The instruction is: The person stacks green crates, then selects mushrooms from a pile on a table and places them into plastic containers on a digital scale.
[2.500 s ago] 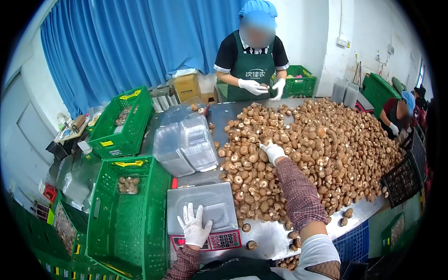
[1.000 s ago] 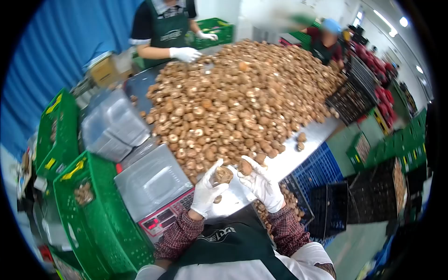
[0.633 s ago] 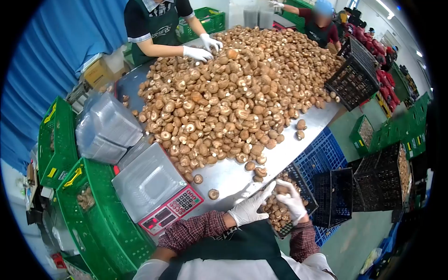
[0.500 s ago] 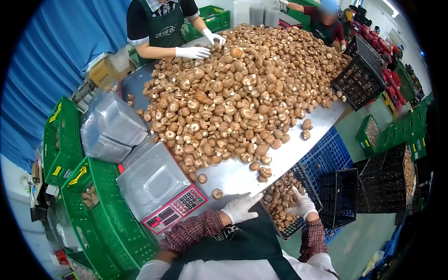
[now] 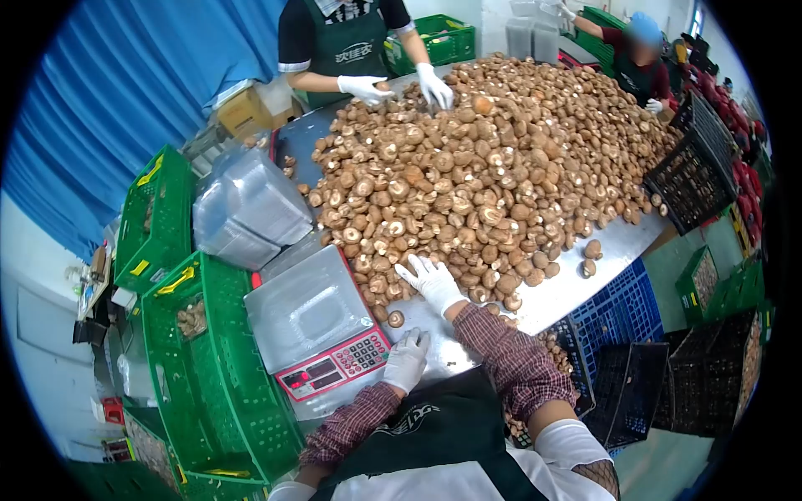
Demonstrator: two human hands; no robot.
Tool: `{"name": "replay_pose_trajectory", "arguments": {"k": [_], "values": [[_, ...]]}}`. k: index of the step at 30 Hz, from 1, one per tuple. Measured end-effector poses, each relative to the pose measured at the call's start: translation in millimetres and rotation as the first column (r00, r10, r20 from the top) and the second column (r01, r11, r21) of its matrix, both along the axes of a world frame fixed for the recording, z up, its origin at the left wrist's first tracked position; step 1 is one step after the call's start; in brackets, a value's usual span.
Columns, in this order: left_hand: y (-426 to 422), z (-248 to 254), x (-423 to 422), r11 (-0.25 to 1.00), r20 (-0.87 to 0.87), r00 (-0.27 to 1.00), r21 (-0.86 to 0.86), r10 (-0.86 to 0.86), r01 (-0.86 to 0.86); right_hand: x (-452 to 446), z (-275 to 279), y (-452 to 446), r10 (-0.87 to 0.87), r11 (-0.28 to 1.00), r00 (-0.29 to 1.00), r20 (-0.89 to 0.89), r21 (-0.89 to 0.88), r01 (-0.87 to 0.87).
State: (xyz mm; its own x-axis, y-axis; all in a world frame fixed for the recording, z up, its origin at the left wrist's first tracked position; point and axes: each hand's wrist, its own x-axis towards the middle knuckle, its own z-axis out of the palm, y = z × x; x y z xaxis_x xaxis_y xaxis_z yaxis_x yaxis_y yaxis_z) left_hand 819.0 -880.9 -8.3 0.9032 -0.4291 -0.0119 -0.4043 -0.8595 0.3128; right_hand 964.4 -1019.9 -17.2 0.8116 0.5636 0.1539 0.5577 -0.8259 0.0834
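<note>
A large heap of brown shiitake mushrooms [image 5: 468,192] covers much of the metal table [image 5: 551,292]. My right hand [image 5: 436,285], in a white glove, reaches to the near edge of the heap with fingers spread over the mushrooms. Close to my apron, my left hand [image 5: 406,362], also gloved, rests beside the scale's keypad, its fingers extended and nothing visible in them. A single mushroom [image 5: 395,319] lies just beyond it. To the left stands a red digital scale [image 5: 338,367] with a clear plastic tray [image 5: 305,313] on its platform.
Stacked clear trays [image 5: 246,209] stand behind the scale, with green crates [image 5: 200,376] at left. A black crate of mushrooms [image 5: 572,359] sits at my right, partly under my arm. Across the table, a co-worker's gloved hands [image 5: 434,86] handle mushrooms. Another black crate [image 5: 693,171] tilts at the far right.
My right hand has left the crate of mushrooms and moved left and forward to the heap. My left hand has drawn back from the crate toward the scale. The view has shifted.
</note>
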Motion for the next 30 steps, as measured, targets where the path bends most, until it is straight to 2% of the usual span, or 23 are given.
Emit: {"name": "replay_pose_trajectory", "arguments": {"k": [1, 2, 3, 4, 5, 6, 7, 8, 9, 11, 14, 15, 17, 18, 19, 21, 22, 23, 24, 25, 27, 28, 30], "values": [[1.8, -17.0, 0.9, 1.000, 0.001, 1.000, 0.003, 0.017, -0.017, 4.5, 1.2, 4.7, 0.001, 0.994, 1.000, -0.006, -0.108, -0.002], [3.6, -33.7, 2.8, 1.000, -0.058, 0.998, -0.014, -0.005, 0.004, 5.1, 2.6, 3.9, 0.034, 0.993, 0.997, 0.071, -0.118, -0.025], [5.1, -42.7, 3.8, 0.999, -0.117, 0.993, -0.034, -0.029, 0.026, 6.0, 3.9, 3.7, 0.026, 0.988, 0.999, 0.024, -0.152, -0.022], [4.8, -30.0, 5.3, 0.991, -0.143, 0.990, -0.135, -0.008, -0.011, 2.4, 11.4, -0.1, 0.038, 0.984, 0.999, -0.013, -0.173, -0.040], [6.1, -16.5, 3.9, 0.990, -0.141, 0.990, -0.139, 0.002, -0.021, -2.0, 19.0, -4.4, 0.048, 0.979, 0.998, -0.051, -0.194, -0.057], [8.0, 1.1, 2.8, 0.867, -0.326, 0.942, -0.446, 0.075, -0.223, -5.5, 14.8, -7.2, 0.067, 0.980, 0.996, -0.055, -0.186, -0.076], [10.4, 13.6, 4.3, 0.618, -0.511, 0.857, -0.652, 0.070, -0.439, -8.9, 11.3, -9.0, 0.077, 0.978, 0.995, -0.056, -0.190, -0.086], [13.5, 21.0, 11.3, 0.207, -0.694, 0.707, -0.718, -0.136, -0.665, -13.9, 7.2, -9.9, 0.108, 0.983, 0.994, -0.001, -0.150, -0.107], [23.3, 33.0, 19.2, 0.007, -0.743, 0.596, -0.628, -0.304, -0.778, -17.9, 3.8, -10.4, 0.136, 0.986, 0.989, 0.054, -0.109, -0.130], [35.9, 59.5, 25.1, -0.308, -0.603, 0.551, -0.464, -0.576, -0.830, -20.5, 0.2, -12.1, 0.145, 0.988, 0.989, 0.033, -0.058, -0.143], [45.7, 61.9, 31.9, -0.416, -0.471, 0.585, -0.419, -0.660, -0.807, -24.8, -1.0, -14.5, 0.124, 0.980, 0.991, -0.048, 0.163, -0.115], [47.7, 66.0, 33.7, -0.426, -0.469, 0.594, -0.421, -0.653, -0.801, -25.6, 4.1, -15.0, 0.136, 0.979, 0.990, -0.046, 0.162, -0.127], [49.6, 75.7, 35.1, -0.464, -0.436, 0.580, -0.351, -0.688, -0.813, -30.6, 22.7, -17.6, 0.121, 0.968, 0.971, -0.204, 0.242, -0.069], [50.7, 76.5, 36.7, -0.471, -0.434, 0.587, -0.352, -0.683, -0.809, -30.0, 25.1, -20.8, 0.129, 0.944, 0.963, -0.236, 0.328, -0.046], [51.3, 77.1, 38.5, -0.474, -0.452, 0.570, -0.317, -0.686, -0.821, -29.0, 20.9, -23.2, 0.136, 0.944, 0.963, -0.234, 0.326, -0.053], [54.0, 76.8, 40.7, -0.481, -0.466, 0.557, -0.282, -0.688, -0.830, -26.3, 15.5, -23.7, 0.059, 0.709, 0.948, -0.314, 0.682, 0.181], [55.3, 75.4, 40.9, -0.490, -0.488, 0.574, -0.302, -0.657, -0.818, -29.8, 37.0, -21.8, 0.087, 0.506, 0.897, -0.434, 0.795, 0.335], [55.9, 74.4, 41.5, -0.496, -0.510, 0.589, -0.322, -0.627, -0.806, -24.4, 19.1, -25.5, 0.199, 0.254, 0.916, -0.350, 0.921, 0.296], [57.1, 76.0, 41.4, -0.497, -0.507, 0.589, -0.320, -0.630, -0.807, -29.3, 43.2, -25.9, 0.401, -0.031, 0.754, -0.520, 0.815, 0.579], [58.9, 78.9, 40.8, -0.474, -0.495, 0.596, -0.361, -0.632, -0.803, -36.8, 71.4, -25.4, 0.626, -0.236, 0.549, -0.554, 0.536, 0.810], [58.9, 78.2, 41.2, -0.444, -0.479, 0.593, -0.396, -0.647, -0.804, -46.7, 81.4, -21.6, 0.777, -0.315, 0.490, -0.395, 0.429, 0.847], [58.2, 75.0, 41.3, -0.416, -0.483, 0.592, -0.428, -0.645, -0.802, -47.8, 79.1, -23.0, 0.838, -0.294, 0.418, -0.351, 0.355, 0.887], [56.6, 69.6, 41.2, -0.375, -0.490, 0.589, -0.470, -0.643, -0.799, -53.1, 88.8, -19.2, 0.843, -0.276, 0.408, -0.350, 0.371, 0.887]]}}
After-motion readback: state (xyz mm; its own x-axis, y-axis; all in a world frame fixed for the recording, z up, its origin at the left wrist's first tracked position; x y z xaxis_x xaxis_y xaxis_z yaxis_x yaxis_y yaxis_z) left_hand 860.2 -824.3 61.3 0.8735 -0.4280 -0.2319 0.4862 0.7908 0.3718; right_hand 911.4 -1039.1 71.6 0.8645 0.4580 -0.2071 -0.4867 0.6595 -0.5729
